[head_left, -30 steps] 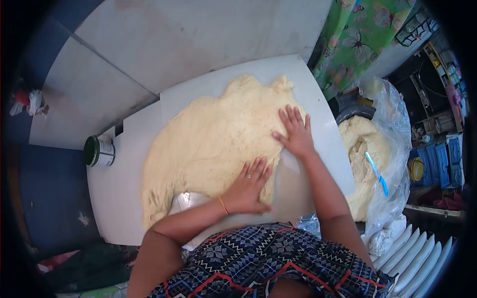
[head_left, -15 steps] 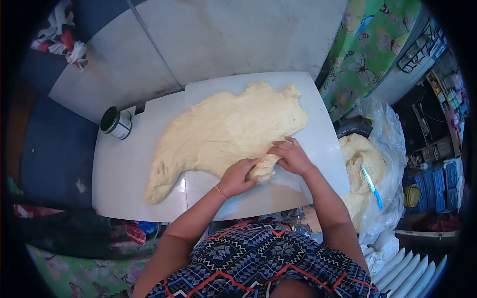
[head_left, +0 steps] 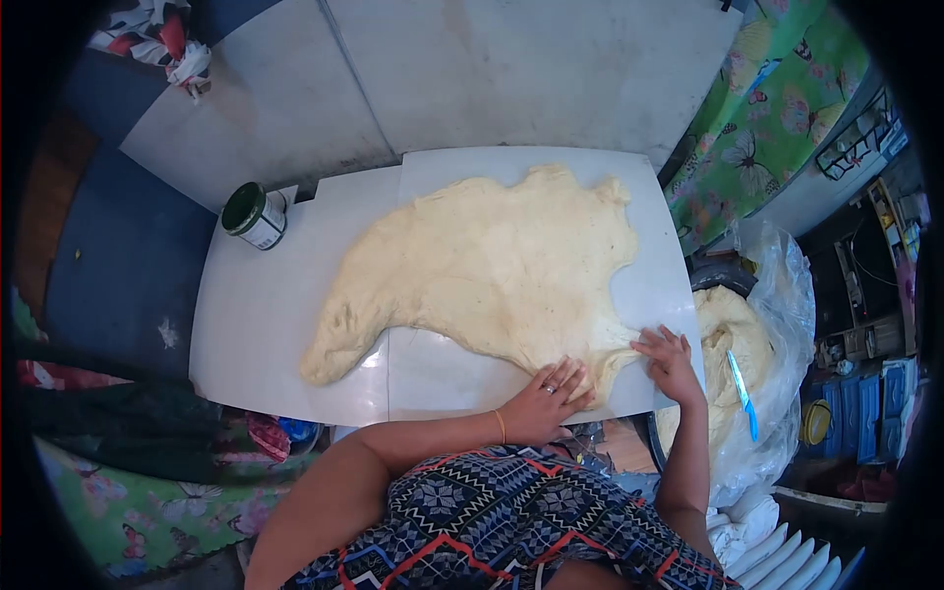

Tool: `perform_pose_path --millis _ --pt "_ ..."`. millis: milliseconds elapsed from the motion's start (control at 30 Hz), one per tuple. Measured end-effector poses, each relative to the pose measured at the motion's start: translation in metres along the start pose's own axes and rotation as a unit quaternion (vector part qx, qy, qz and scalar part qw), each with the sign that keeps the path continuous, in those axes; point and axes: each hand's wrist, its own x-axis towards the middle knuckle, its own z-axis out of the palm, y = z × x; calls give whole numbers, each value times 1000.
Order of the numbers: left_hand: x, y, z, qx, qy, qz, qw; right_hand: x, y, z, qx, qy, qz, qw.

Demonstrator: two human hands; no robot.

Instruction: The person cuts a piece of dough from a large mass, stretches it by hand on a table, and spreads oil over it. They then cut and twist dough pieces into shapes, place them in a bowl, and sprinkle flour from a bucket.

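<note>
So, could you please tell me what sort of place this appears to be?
Probably a small bakery or home kitchen used for baking: a large slab of dough is spread on a white tabletop, and a second mass of dough sits beside it. The butterfly-print curtain hints at a home.

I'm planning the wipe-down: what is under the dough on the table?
The white tabletop shows around the dough; whatever lies directly beneath it is covered.

The dough (head_left: 492, 265) looks matt, the tabletop (head_left: 256, 324) glossy, the clear sheet (head_left: 790, 305) crinkled plastic.
</note>
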Motion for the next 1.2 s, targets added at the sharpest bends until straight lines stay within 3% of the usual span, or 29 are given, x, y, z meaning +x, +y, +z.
perform_pose_path --millis 33,100,167,200,233,267,300,333,367,400,433,467,533,567,600,633,667,700,733,767,800,833,867,1000,1067,1133,1200 --pt "-1 -2 18 -33 -38 -14 999 3 -14 -7 -15 -43 55 997" --pt "7 1 1 -40 -77 -18 996 31 -49 1 152 148 48 976" --pt "14 3 -21 -35 -114 -15 993 70 -99 31 263 200 4 944" --pt "18 -9 -21 -36 -113 -17 993 86 -112 50 139 135 -46 980" --pt "23 -29 -20 -149 -198 6 969 97 -102 84 -15 69 -57 996" --pt "24 -47 -24 -259 -283 29 923 97 -101 85 -12 68 -59 996" --pt "14 -64 -45 -324 -297 -72 895 103 -96 79 -32 40 -27 998" --pt "-1 -75 -65 -185 -193 -112 957 106 -90 75 -54 8 5 999" --pt "-22 -84 -79 -41 -88 -148 984 106 -87 75 -50 21 2 999" --pt "-42 -104 -81 72 -35 -196 977 108 -86 74 -49 22 3 999" --pt "-64 -130 -79 97 -17 -212 972 110 -86 72 -27 18 9 999" --pt "-79 -148 -72 80 7 -166 983 110 -87 72 -6 13 14 1000" --pt "-84 -165 -61 219 74 -85 969 106 -109 74 -28 4 31 999" --pt "-80 -167 -61 220 77 -86 969 99 -132 76 -47 20 -25 998" --pt "-71 -168 -60 174 78 -160 969 96 -153 80 -66 35 -79 994" --pt "-63 -169 -60 126 78 -232 961 99 -168 97 -6 15 -94 995" --pt "-56 -166 -74 123 76 -230 962 99 -178 116 54 -6 -104 993" --pt "-45 -159 -99 -12 19 -339 940 106 -183 121 44 64 -75 994" --pt "-39 -156 -114 -145 -35 -438 887 115 -175 127 42 67 -76 994" --pt "-49 -155 -109 -190 36 -403 895 123 -164 131 61 57 -80 993" --pt "-57 -152 -98 -189 40 -403 894 126 -154 135 80 45 -84 992" --pt "-65 -150 -88 -9 143 -263 954 128 -150 131 81 47 -87 992" --pt "-70 -151 -83 171 234 -104 951 127 -147 128 111 60 -105 986" --pt "-82 -151 -75 132 197 -166 957 101 -158 112 200 30 -89 975" --pt "-90 -116 -86 -49 92 -312 944 64 -148 112 209 16 -127 970" --pt "-137 -91 -57 6 135 -199 971 28 -148 98 156 -66 -189 967" --pt "-174 -68 -29 62 106 -145 982 1 -155 95 109 -131 -210 963"
